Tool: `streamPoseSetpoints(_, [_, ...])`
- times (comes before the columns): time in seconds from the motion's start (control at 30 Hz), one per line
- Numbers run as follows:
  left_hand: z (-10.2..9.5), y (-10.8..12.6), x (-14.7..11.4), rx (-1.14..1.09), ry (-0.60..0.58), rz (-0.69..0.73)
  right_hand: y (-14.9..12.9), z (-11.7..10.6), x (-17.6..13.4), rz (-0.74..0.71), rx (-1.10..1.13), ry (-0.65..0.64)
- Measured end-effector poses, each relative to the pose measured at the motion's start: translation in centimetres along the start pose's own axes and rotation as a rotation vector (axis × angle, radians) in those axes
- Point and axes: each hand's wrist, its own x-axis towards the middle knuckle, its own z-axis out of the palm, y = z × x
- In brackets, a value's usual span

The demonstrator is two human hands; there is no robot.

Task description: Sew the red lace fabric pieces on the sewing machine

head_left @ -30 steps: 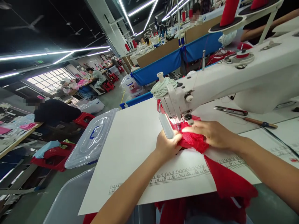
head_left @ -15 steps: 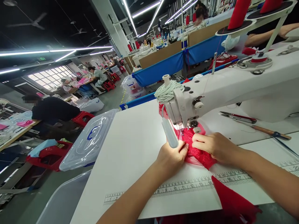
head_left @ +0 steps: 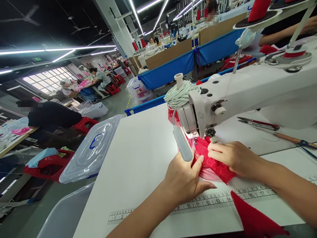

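Red lace fabric (head_left: 216,167) with sheer red mesh lies under the needle area of a white sewing machine (head_left: 252,89). My left hand (head_left: 182,177) rests on the left edge of the fabric, its thumb stretched out to the right and its fingers apart. A pale grey flat attachment (head_left: 183,145) hides some of its fingertips. Close to the presser foot, my right hand (head_left: 235,158) has curled fingers pinching the lace on its right side. A red triangular cloth piece (head_left: 255,216) hangs at the table's front edge.
A printed ruler scale (head_left: 190,206) runs along the white table (head_left: 138,148). Tweezers-like metal tools (head_left: 260,124) and a wooden-handled tool (head_left: 287,137) lie right of the needle. Clear lidded bins (head_left: 91,148) stand left. Co-workers sit at other tables.
My left thumb has spread away from the fingers, to the right. My right hand still pinches the lace. The view has shifted slightly.
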Motion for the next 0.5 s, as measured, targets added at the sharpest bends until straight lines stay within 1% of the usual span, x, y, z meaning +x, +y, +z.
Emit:
streamPoseSetpoints(0.17, [0.20,0.26,-0.19,0.054,-0.091,-0.008,0.04,0.15,-0.06,0.020,0.000,0.026])
streamPoseSetpoints(0.4, [0.39,0.19,-0.47,0.069,-0.102,-0.021,0.18,0.64,-0.50,0.043,0.000,0.028])
streamPoseSetpoints(0.5, [0.44,0.13,-0.54,0.052,-0.082,-0.035,0.16,0.70,-0.63,0.052,0.003,0.026])
